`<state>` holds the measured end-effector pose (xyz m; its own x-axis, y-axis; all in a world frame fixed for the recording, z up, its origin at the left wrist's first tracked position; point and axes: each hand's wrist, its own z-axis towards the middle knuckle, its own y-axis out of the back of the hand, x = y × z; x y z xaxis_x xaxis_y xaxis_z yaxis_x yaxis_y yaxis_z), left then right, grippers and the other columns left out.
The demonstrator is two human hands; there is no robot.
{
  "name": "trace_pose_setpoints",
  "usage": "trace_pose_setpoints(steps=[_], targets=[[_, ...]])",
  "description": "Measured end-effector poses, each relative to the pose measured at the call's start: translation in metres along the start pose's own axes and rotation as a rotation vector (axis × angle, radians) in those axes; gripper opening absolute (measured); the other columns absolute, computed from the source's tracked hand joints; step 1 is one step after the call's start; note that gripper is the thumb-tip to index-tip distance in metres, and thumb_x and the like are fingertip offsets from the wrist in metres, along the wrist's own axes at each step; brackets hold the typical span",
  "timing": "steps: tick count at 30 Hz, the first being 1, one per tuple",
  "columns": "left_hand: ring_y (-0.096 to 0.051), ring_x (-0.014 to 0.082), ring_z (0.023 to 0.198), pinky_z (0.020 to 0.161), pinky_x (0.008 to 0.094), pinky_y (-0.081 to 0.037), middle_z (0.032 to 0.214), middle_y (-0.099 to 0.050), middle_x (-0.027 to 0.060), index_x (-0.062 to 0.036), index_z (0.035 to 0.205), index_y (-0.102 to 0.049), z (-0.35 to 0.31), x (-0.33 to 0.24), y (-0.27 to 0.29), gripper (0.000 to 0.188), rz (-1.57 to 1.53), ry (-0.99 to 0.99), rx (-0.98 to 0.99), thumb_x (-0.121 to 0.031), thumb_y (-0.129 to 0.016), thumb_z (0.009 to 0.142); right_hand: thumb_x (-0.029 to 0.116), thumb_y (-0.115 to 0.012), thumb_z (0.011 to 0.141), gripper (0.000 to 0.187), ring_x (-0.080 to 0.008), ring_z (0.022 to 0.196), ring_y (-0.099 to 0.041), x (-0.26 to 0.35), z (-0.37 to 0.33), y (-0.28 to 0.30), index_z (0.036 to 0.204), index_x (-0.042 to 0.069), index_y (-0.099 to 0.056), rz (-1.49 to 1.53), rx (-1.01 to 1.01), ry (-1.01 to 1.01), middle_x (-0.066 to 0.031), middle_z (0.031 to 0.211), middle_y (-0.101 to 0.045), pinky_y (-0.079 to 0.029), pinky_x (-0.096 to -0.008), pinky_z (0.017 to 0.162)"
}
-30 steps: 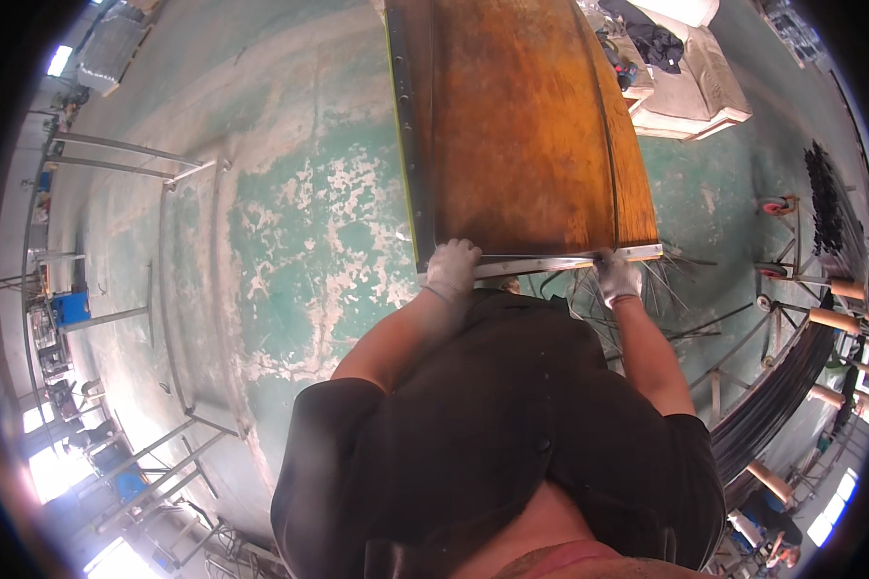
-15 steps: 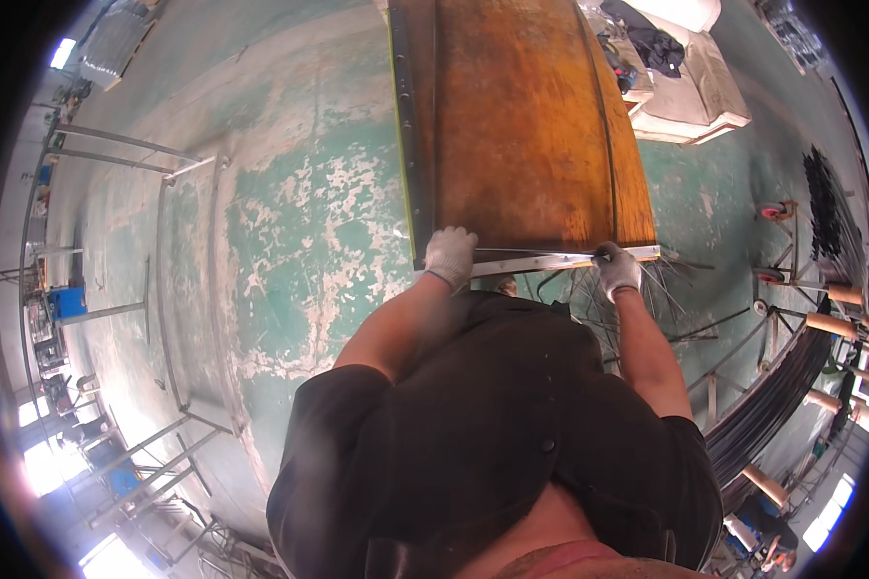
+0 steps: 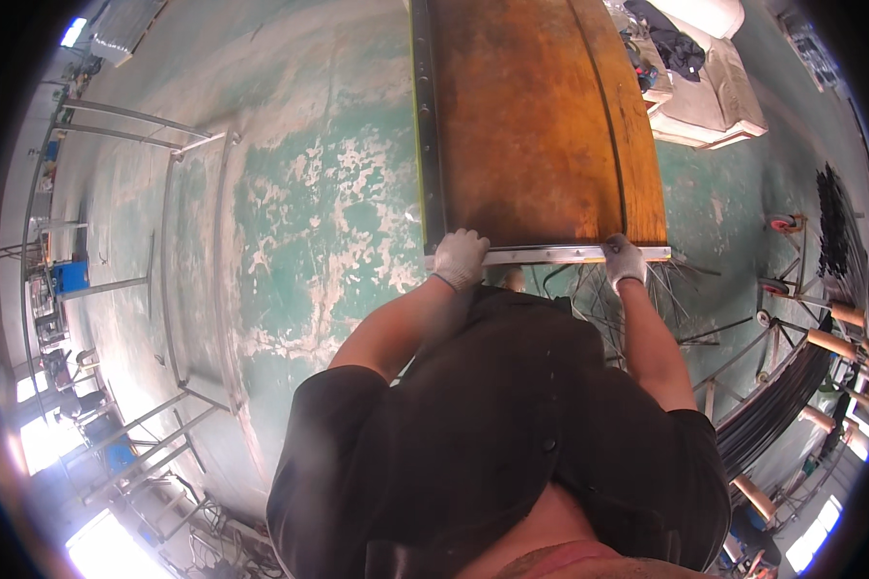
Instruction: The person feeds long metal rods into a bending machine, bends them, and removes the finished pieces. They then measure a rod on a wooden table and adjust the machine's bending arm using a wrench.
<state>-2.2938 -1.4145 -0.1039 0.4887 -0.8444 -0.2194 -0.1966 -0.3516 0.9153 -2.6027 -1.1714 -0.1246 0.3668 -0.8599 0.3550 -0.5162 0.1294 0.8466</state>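
Note:
Before me stands a long worktable with a worn orange-brown wooden top (image 3: 536, 125). A pale metal strip (image 3: 550, 256) runs along its near edge, and a thin dark strip (image 3: 541, 248) lies against it. My left hand (image 3: 462, 258), in a whitish glove, is closed over the left part of this edge, fingers curled on the dark strip. Toward the right end, my gloved right hand (image 3: 625, 262) is closed at the same edge, its thumb and fingers on the dark strip. The fingertips are partly hidden.
A dark bar with a yellow edge (image 3: 423, 135) lines the table's left side; another dark strip (image 3: 608, 116) runs lengthwise on the right. Thin rods (image 3: 681, 289) stick out under the right corner. A pale sofa (image 3: 710, 106), metal frames (image 3: 174, 241) and a rack of black strips (image 3: 777, 391) stand around.
The dark strip now lies closer along the metal edge strip. My right hand has turned slightly, its fingers reaching further over the edge. The table sits a little further right in view.

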Motion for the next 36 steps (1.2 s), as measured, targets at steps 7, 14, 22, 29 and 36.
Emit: trace_pose_setpoints(steps=[7,14,22,29,36], targets=[[-0.068,0.0306,0.119,0.099,0.0435,-0.057,0.116,-0.072,0.0104,-0.0134,0.113,-0.076,-0.001,0.0,0.003,0.027,-0.059,0.016,0.023,-0.015,-0.074,0.087,0.039,-0.078,0.096,0.039,-0.0398,0.11,-0.077,-0.01,0.021,-0.001,0.12,0.008,-0.078,0.078,-0.09,-0.067,-0.0196,0.113,-0.081,-0.059,-0.0491,0.094],[-0.066,0.0324,0.117,0.099,0.0458,-0.054,0.113,-0.071,0.0117,-0.0116,0.112,-0.075,-0.008,-0.005,-0.013,0.027,-0.077,0.001,-0.102,-0.015,-0.074,0.085,0.043,-0.076,0.091,0.055,-0.0446,0.122,-0.073,-0.005,0.029,0.018,0.126,0.0,-0.075,-0.002,-0.121,-0.296,-0.0292,0.125,-0.076,-0.056,-0.0523,0.105],[-0.067,0.0358,0.11,0.097,0.0486,-0.054,0.108,-0.07,0.0142,-0.0104,0.104,-0.073,-0.005,-0.008,-0.027,0.02,-0.145,-0.029,-0.194,-0.012,-0.068,0.084,0.036,-0.074,0.085,0.049,-0.0464,0.115,-0.074,-0.013,0.041,0.016,0.118,0.0,-0.078,0.049,-0.154,-0.316,-0.0296,0.117,-0.078,-0.056,-0.0523,0.101],[-0.066,0.0361,0.111,0.098,0.0491,-0.054,0.108,-0.07,0.0146,-0.0089,0.103,-0.073,-0.008,-0.004,-0.024,0.017,-0.148,-0.021,-0.2,-0.013,-0.066,0.089,0.036,-0.077,0.083,0.047,-0.0448,0.112,-0.075,-0.014,0.04,0.012,0.112,-0.001,-0.079,0.066,-0.157,-0.266,-0.029,0.114,-0.078,-0.057,-0.0508,0.099],[-0.066,0.0361,0.114,0.101,0.049,-0.054,0.109,-0.07,0.0153,-0.0083,0.106,-0.074,-0.011,-0.007,-0.024,0.02,-0.135,-0.008,-0.194,-0.014,-0.067,0.088,0.033,-0.076,0.086,0.046,-0.0441,0.114,-0.075,-0.011,0.038,0.012,0.117,-0.001,-0.078,0.05,-0.16,-0.279,-0.0283,0.118,-0.078,-0.056,-0.0491,0.1]])
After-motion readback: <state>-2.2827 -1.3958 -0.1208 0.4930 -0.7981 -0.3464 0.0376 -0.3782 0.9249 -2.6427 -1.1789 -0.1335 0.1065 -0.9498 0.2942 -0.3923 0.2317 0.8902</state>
